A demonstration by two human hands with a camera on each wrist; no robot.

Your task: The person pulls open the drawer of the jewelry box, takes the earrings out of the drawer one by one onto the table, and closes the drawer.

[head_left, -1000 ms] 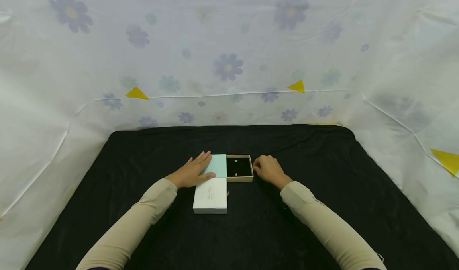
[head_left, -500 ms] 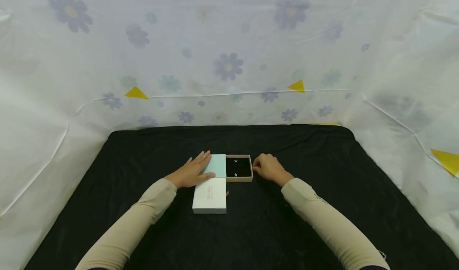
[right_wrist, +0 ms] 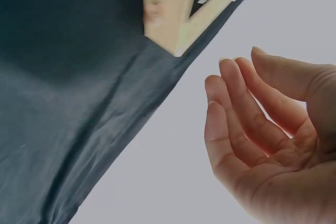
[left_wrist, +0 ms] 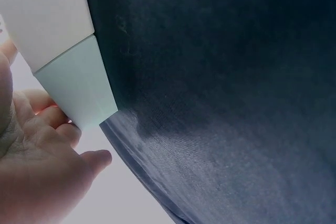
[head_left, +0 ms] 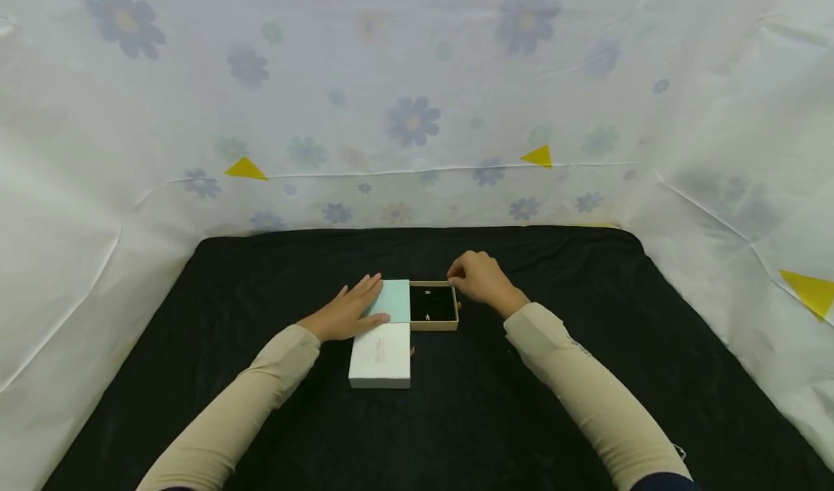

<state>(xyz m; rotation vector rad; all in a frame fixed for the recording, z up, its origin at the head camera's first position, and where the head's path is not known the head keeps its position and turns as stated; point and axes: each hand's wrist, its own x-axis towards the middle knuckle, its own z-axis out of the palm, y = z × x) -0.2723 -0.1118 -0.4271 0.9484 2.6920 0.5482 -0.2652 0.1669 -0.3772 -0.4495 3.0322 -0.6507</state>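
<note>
On the black cloth sits a drawer-style jewelry box (head_left: 381, 353), white in its near part and mint in its far part. A shallow tan tray (head_left: 434, 326) with a black lining sticks out of the mint part's right side. Two tiny silvery star-shaped pieces (head_left: 427, 317) lie on that lining. My left hand (head_left: 345, 313) rests on the mint top (left_wrist: 81, 87) with fingers outstretched and thumb near the white part. At the tray's far right corner hovers my right hand (head_left: 482, 281), its fingers (right_wrist: 239, 95) loosely bent and holding nothing; the right wrist view shows a gap to the tray.
Black cloth (head_left: 417, 440) covers the table around the box. White flower-printed sheeting (head_left: 414, 56) rises behind it and at both sides. A small pull tab (head_left: 459, 305) shows on the tray's right end, and another tab (head_left: 413, 351) beside the white part.
My right hand has come away from the tray's right end, moving up and slightly left to the far corner. The left hand, box and tray stay practically in place.
</note>
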